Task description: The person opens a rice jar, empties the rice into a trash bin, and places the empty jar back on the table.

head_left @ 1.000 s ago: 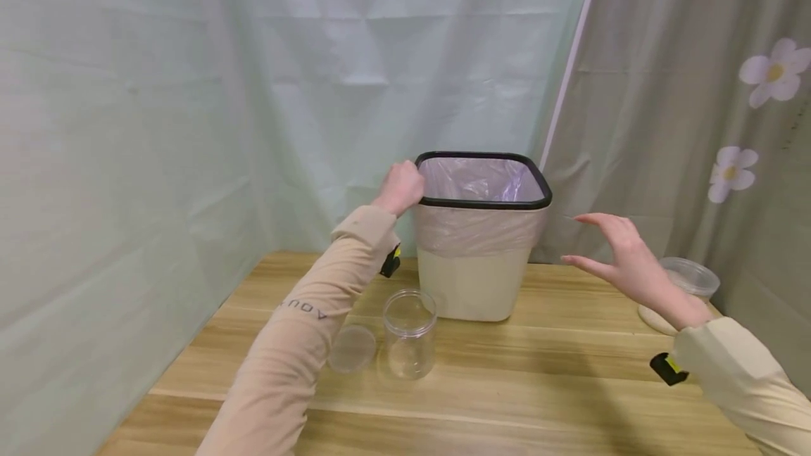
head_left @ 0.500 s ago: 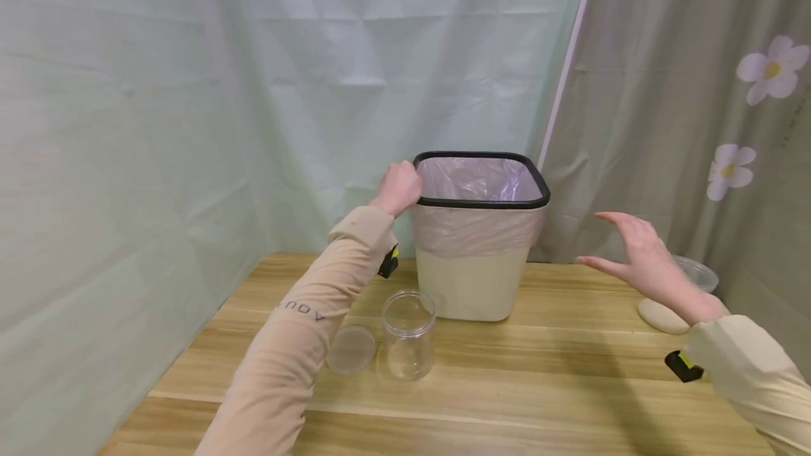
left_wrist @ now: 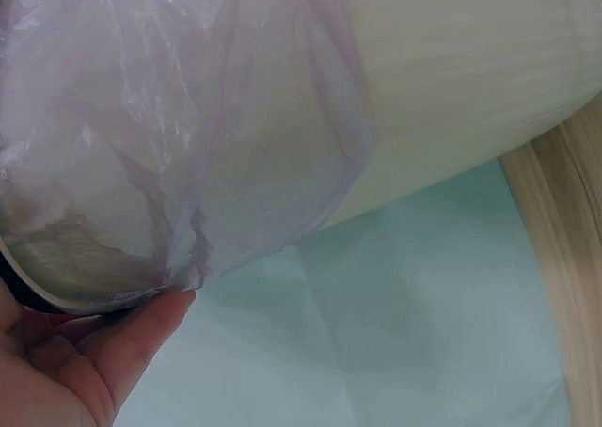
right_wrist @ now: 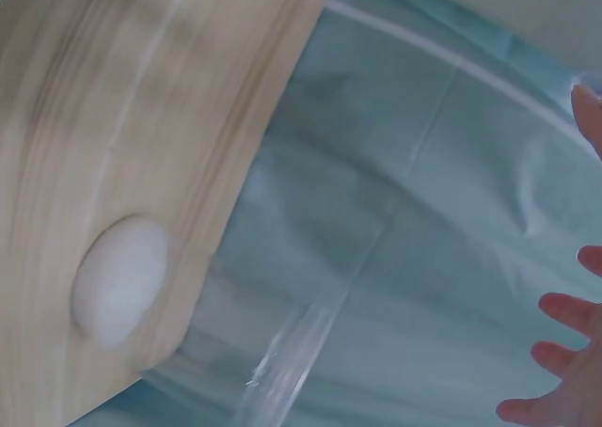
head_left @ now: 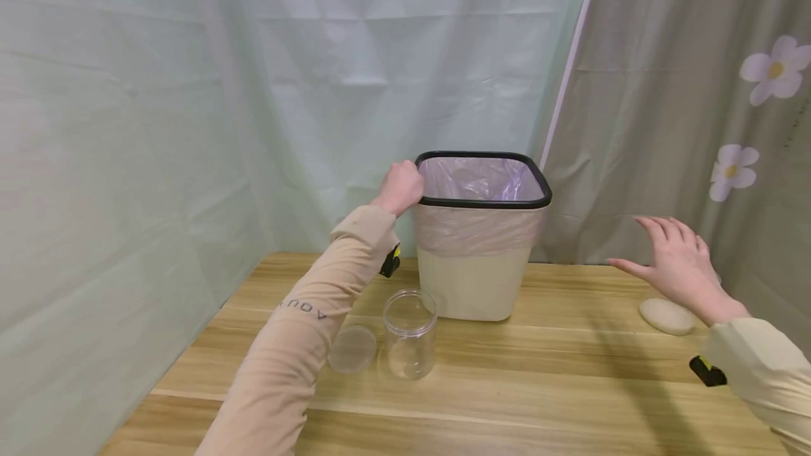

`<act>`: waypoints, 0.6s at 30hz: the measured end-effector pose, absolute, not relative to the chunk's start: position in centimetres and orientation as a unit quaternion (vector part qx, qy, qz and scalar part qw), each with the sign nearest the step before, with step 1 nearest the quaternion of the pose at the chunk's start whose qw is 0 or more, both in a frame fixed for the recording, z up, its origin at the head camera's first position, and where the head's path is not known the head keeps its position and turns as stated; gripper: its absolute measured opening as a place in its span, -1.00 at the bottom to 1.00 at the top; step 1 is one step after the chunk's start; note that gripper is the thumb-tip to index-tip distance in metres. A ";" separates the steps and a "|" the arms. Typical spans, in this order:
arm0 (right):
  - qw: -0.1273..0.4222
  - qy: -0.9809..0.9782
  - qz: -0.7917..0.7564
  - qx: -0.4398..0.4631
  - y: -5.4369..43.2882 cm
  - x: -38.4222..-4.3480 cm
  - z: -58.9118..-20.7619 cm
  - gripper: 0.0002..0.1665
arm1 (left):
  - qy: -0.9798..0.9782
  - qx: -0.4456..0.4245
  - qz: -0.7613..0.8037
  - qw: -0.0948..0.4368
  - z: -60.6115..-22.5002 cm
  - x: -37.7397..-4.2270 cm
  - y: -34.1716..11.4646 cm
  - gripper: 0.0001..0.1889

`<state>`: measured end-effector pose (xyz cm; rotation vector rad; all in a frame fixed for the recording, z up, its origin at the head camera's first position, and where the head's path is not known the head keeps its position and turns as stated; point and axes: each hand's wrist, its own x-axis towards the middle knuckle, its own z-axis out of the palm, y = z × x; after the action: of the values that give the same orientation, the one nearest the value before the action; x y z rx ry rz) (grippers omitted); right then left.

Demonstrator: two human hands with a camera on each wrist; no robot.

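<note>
A cream trash can (head_left: 469, 280) with a black rim (head_left: 486, 204) stands at the table's middle back, a translucent bag (head_left: 478, 227) folded over its top. At the rim's left corner my left hand (head_left: 402, 187) grips the can; in the left wrist view the thumb lies against the bag (left_wrist: 254, 154). My right hand (head_left: 681, 269) hovers at the right, fingers spread and holding nothing. Below it a pale round lid (head_left: 667, 317) lies flat on the wood. A clear jar is almost wholly hidden behind that hand; a blurred clear shape (right_wrist: 287, 361) shows in the right wrist view.
In front of the can stands an open clear jar (head_left: 410, 343), with a translucent round lid (head_left: 352, 349) lying left of it, beside the left sleeve. The wooden table (head_left: 507, 400) is backed by pale green curtains (head_left: 393, 55) and a grey flowered curtain (head_left: 646, 90).
My right hand has moved to the right, away from the can, and its fingers have spread; it now covers the right jar. My left hand stays on the rim.
</note>
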<state>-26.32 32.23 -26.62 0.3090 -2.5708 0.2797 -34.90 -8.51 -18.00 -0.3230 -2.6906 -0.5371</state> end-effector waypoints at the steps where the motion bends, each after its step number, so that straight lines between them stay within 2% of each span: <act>1: 0.263 -0.953 0.102 0.109 32.5 -26.4 -26.7 0.03 | -0.956 -0.116 -0.190 0.189 -18.0 -34.9 -8.5 -0.70; 18: 0.214 -0.969 0.120 0.006 36.4 -26.2 -28.1 0.14 | -0.958 -0.117 -0.182 0.186 -17.9 -35.1 -8.6 -0.70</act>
<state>-26.20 36.37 -28.07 0.0153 -2.6901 0.3317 -35.06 -8.59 -17.93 -0.3304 -2.6997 -0.5136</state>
